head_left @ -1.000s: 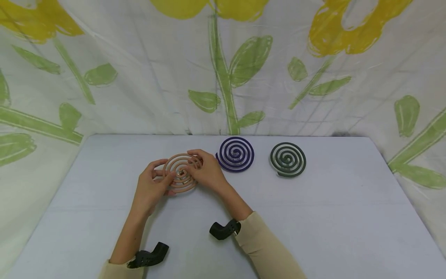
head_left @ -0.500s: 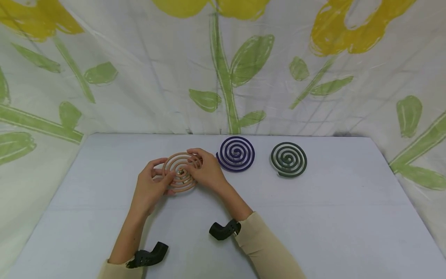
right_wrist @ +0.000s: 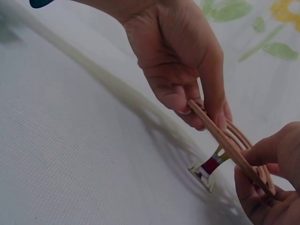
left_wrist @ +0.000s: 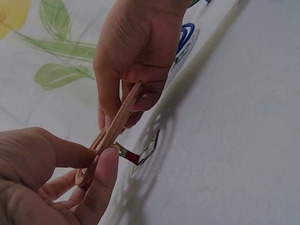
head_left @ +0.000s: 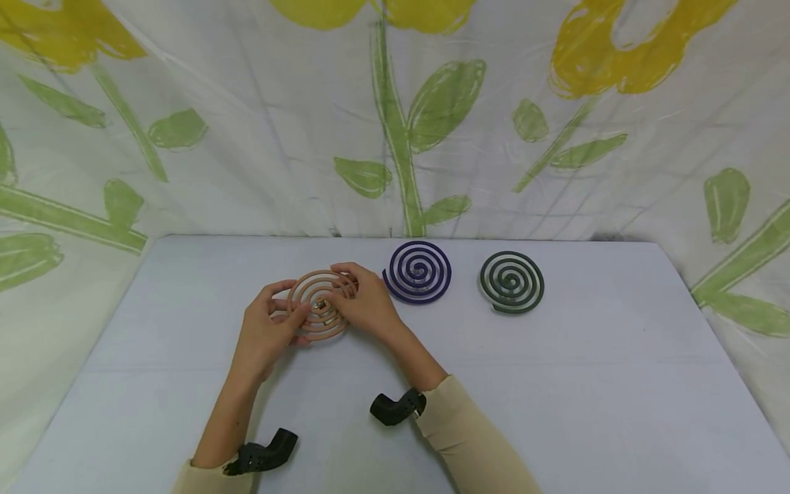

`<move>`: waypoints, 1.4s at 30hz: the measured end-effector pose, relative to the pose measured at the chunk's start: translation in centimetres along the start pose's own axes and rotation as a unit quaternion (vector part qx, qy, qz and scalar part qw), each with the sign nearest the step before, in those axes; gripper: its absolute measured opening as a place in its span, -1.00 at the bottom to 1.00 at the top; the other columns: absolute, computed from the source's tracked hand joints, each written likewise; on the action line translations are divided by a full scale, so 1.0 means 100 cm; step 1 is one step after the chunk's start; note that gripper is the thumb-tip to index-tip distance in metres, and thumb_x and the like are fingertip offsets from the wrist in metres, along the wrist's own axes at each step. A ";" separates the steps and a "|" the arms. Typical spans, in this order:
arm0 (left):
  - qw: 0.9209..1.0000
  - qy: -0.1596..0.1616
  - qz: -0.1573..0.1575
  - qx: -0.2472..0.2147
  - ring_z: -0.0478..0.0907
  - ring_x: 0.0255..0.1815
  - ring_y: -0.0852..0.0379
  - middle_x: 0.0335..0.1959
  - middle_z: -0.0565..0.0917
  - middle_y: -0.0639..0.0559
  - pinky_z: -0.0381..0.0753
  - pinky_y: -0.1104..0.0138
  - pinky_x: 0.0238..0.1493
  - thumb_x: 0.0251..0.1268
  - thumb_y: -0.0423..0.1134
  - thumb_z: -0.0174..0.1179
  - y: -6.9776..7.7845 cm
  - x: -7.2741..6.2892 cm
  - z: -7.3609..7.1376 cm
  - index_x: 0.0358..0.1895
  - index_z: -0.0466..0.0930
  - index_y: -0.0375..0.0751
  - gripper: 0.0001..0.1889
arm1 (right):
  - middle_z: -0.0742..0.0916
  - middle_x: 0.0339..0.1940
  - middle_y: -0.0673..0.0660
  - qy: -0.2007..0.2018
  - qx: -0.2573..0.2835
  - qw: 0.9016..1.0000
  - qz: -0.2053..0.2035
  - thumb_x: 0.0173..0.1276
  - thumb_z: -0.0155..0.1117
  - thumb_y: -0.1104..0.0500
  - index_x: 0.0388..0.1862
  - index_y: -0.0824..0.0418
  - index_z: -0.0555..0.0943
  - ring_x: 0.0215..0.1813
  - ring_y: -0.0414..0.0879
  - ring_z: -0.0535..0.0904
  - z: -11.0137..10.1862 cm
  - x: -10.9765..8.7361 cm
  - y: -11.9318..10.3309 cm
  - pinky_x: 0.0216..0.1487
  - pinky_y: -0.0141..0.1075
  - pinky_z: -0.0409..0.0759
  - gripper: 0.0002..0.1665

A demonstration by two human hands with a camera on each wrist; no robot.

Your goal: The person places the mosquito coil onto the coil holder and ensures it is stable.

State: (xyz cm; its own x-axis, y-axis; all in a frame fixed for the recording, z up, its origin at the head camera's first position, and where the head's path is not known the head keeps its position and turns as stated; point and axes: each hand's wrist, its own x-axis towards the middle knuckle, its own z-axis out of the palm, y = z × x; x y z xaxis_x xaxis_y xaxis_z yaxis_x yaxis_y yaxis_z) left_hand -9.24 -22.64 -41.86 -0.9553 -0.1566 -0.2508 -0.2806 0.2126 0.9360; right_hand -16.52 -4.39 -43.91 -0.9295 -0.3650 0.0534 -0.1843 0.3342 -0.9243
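Note:
A tan mosquito coil (head_left: 313, 319) is held between both hands at the left of the table. My left hand (head_left: 267, 333) pinches its left side, thumb on top and fingers beneath. On the opposite side, my right hand (head_left: 367, 302) grips the rim and reaches a thumb towards the middle. Seen edge-on in the left wrist view, the coil (left_wrist: 120, 114) is tilted. A small metal coil stand (right_wrist: 205, 172) with a square base and a dark red part pokes out under its centre. Whether the base touches the table is unclear.
A purple mosquito coil (head_left: 420, 272) lies near the table's back edge, just right of my right hand. Farther right is a dark green coil (head_left: 511, 283). Behind the white table (head_left: 586, 412) hangs a flower-printed curtain (head_left: 278, 137).

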 end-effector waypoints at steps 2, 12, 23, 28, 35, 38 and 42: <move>1.000 0.000 0.002 0.000 0.74 -0.31 0.30 0.00 0.56 -0.15 0.84 0.25 -0.37 0.52 -0.30 0.27 0.000 0.000 0.000 0.60 0.25 -0.19 -0.34 | 0.83 0.02 0.21 -0.001 -0.002 1.000 0.001 0.35 0.50 0.23 0.33 0.19 0.66 -0.02 -0.07 0.71 0.000 0.000 0.000 0.01 -0.39 0.64 -0.44; 1.000 -0.005 -0.008 -0.008 0.73 -0.31 0.31 -0.01 0.56 -0.11 0.84 0.27 -0.37 0.52 -0.29 0.27 -0.002 0.000 -0.001 0.61 0.24 -0.18 -0.33 | 0.83 0.06 0.21 -0.005 -0.004 1.000 0.000 0.35 0.49 0.23 0.33 0.21 0.66 0.04 -0.03 0.73 0.000 -0.001 0.001 0.07 -0.36 0.66 -0.44; 1.000 -0.010 -0.005 -0.013 0.74 -0.31 0.30 -0.05 0.58 -0.08 0.84 0.27 -0.36 0.53 -0.29 0.27 -0.002 0.001 0.000 0.60 0.23 -0.21 -0.33 | 0.82 0.07 0.23 -0.007 0.004 1.000 0.003 0.35 0.47 0.25 0.33 0.23 0.66 0.04 -0.03 0.73 0.000 0.001 0.002 0.06 -0.38 0.65 -0.44; 1.000 -0.007 -0.006 -0.010 0.74 -0.32 0.30 -0.08 0.58 -0.07 0.83 0.27 -0.38 0.52 -0.29 0.27 -0.002 0.001 0.001 0.59 0.24 -0.21 -0.33 | 0.82 0.05 0.23 -0.006 -0.001 1.000 0.004 0.35 0.47 0.24 0.32 0.23 0.66 0.00 -0.06 0.71 0.001 0.001 0.003 0.02 -0.40 0.64 -0.45; 1.000 -0.004 -0.004 -0.016 0.75 -0.31 0.29 -0.08 0.58 -0.07 0.83 0.27 -0.38 0.52 -0.31 0.27 -0.001 0.000 0.002 0.60 0.24 -0.20 -0.34 | 0.82 0.08 0.21 -0.006 0.004 1.000 0.003 0.35 0.46 0.26 0.34 0.23 0.65 0.05 -0.03 0.72 -0.001 0.000 0.000 0.07 -0.38 0.65 -0.44; 1.000 -0.003 -0.003 -0.015 0.75 -0.31 0.29 -0.07 0.58 -0.08 0.83 0.27 -0.38 0.52 -0.31 0.27 0.000 0.000 0.002 0.60 0.24 -0.19 -0.34 | 0.81 0.08 0.22 -0.007 0.011 1.000 0.004 0.36 0.46 0.28 0.35 0.23 0.64 0.07 -0.03 0.71 -0.001 0.000 -0.001 0.08 -0.39 0.64 -0.44; 1.000 -0.004 -0.004 -0.011 0.74 -0.31 0.30 -0.06 0.57 -0.09 0.84 0.26 -0.37 0.53 -0.30 0.26 -0.001 0.000 0.002 0.60 0.24 -0.20 -0.34 | 0.81 0.09 0.22 -0.007 0.005 1.000 0.006 0.36 0.46 0.27 0.34 0.21 0.65 0.06 -0.02 0.72 -0.001 0.000 0.000 0.07 -0.38 0.64 -0.44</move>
State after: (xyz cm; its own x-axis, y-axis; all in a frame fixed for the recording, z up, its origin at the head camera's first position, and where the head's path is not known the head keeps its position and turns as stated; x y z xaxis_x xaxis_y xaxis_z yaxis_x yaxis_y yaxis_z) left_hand -9.26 -22.46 -42.00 -0.9538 -0.1500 -0.2604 -0.2862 0.1895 0.9392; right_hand -16.60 -4.30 -43.90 -0.9272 -0.3727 0.0377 -0.1704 0.3299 -0.9285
